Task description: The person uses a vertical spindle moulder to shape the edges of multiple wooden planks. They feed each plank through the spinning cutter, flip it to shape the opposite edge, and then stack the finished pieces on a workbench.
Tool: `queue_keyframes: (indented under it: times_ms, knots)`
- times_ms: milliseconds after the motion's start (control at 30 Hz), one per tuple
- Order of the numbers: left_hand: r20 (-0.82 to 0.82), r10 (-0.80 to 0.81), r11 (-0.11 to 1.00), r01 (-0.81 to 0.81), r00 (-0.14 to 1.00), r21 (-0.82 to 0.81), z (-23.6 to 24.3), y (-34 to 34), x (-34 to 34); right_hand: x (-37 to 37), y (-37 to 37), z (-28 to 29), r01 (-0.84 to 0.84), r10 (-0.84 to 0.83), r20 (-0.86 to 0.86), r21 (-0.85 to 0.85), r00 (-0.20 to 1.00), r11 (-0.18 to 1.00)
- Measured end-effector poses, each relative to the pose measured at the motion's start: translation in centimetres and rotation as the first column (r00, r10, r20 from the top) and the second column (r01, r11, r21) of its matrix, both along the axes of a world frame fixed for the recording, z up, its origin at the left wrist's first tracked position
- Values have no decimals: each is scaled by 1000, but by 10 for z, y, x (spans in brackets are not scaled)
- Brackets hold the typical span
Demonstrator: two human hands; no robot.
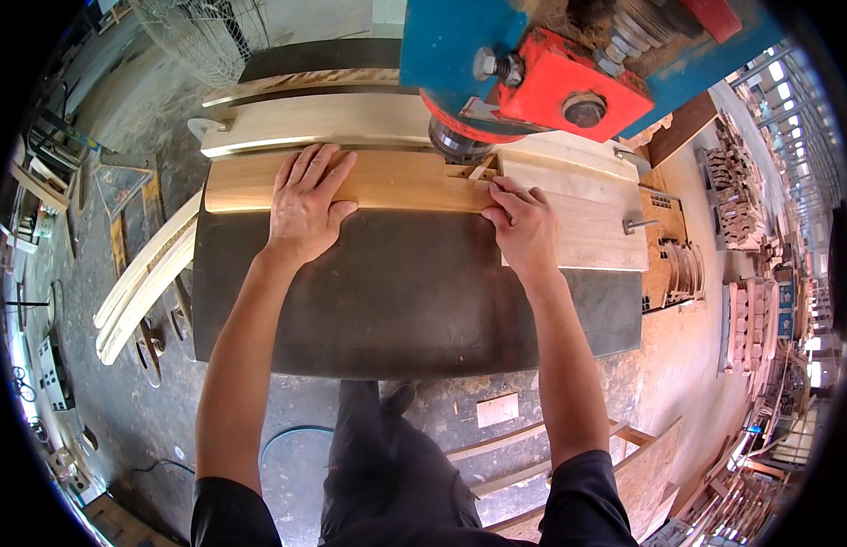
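A smooth yellowish wooden board (405,187) lies crosswise on the dark machine table (396,301). My left hand (307,201) rests on the board's left part, its fingers spread over the top and the thumb by the near edge. At the board's right end, my right hand (523,223) grips it with curled fingers, the thumb on the near side. Just beyond the board, near its right end, hangs the dark round spindle (460,141) of a blue and red machine head (578,87). Its lower tip is hidden. Wood pieces show in a gap below it.
A pale wooden fence (323,123) runs behind the board. Pale panels (587,219) lie at the right, with a metal bolt (637,225) standing up. Long curved strips (154,278) lean at the table's left. A slatted wooden frame (514,474) is on the floor near my legs.
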State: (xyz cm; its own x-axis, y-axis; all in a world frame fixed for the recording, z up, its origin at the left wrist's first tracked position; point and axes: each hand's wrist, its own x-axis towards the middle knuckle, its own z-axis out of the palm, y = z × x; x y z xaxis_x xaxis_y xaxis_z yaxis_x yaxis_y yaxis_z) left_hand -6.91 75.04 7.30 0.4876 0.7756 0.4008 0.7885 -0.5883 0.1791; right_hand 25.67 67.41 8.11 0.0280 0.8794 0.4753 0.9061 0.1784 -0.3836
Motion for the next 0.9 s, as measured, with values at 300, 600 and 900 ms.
queue_keyframes:
  times_ms: [300, 600, 900]
  knots:
    - [-2, -4, 1000, 4, 1000, -15, 2, 3, 2, 0, 3, -1, 28, -28, 39, -8, 999, 1000]
    - [13, 0, 1000, 1, 1000, -8, 2, 3, 2, 0, 2, 0, 73, -72, 31, -25, 997, 997]
    - [68, -43, 999, 42, 997, 15, 6, 3, 1, 1, 2, -2, 63, -62, 42, -18, 997, 998]
